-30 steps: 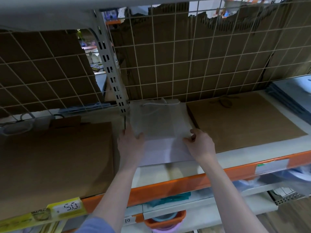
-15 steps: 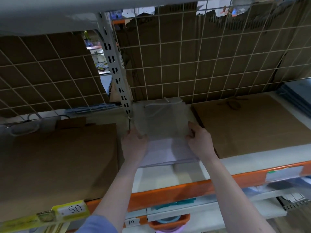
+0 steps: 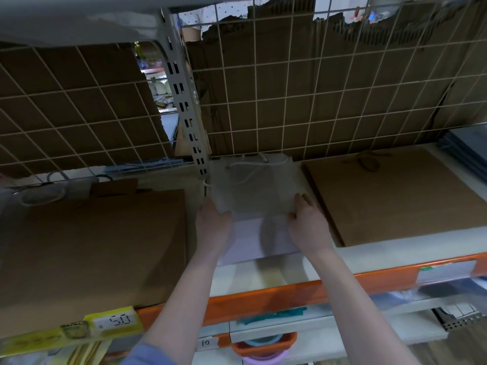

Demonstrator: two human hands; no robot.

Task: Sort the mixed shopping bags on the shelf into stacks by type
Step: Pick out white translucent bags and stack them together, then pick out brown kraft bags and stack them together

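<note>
White bags: small stack of white bags (image 3: 253, 198) lying flat on the shelf (image 3: 374, 255), between the slotted upright (image 3: 187, 119) and the brown bag stack (image 3: 390, 193) on the right; cord handles toward the wire grid back.
Left hand (image 3: 213, 225): on the stack's left edge, fingers laid along the side, thumb over the top sheet; looks like a light pinch on the edge.
Right hand (image 3: 307, 222): on the stack's right edge, fingers extended up the side, thumb tucked onto the top sheet; likewise a light grip on the bags.
Step in hand: probably squaring the white stack and seating it in its slot.
Doing it well: press both edges inward evenly, keep palms low so lower sheets move with the top; slide back until handles sit near the grid without snagging the wire; keep a gap from the brown stack beside it.
Risk: thin sheets likely to fan or buckle if pushed from one side only.
Left bay: large brown bags (image 3: 92, 246) lying flat, a few looped handles behind.
Far right: dark flat bags (image 3: 469, 151), partly out of view.
Lower shelf: orange tub (image 3: 263, 345), contents unclear; price tag (image 3: 116, 321) on the rail.
</note>
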